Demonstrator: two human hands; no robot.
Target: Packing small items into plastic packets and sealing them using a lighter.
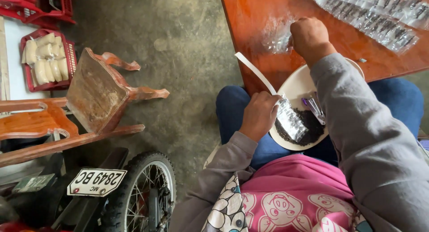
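Clear packet (290, 120) in left hand (258, 116); filled clear packets (375, 15) on table (250, 17).

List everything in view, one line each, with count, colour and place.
Plate: one, cream, on the lap.
Dark loose bits: one heap, black, on the plate.
Small packet: one, clear, in the left hand.
White strip: one, above the left hand.
Filled packets: a row, clear, top right of the table.
Table: one, reddish brown.
Chair: one, brown, tipped over, left.
Baskets: two, red, top left.
Motorcycle wheel: one, black, bottom left.
Left hand: grip closed on the small packet.
Right hand: fisted, at the table.
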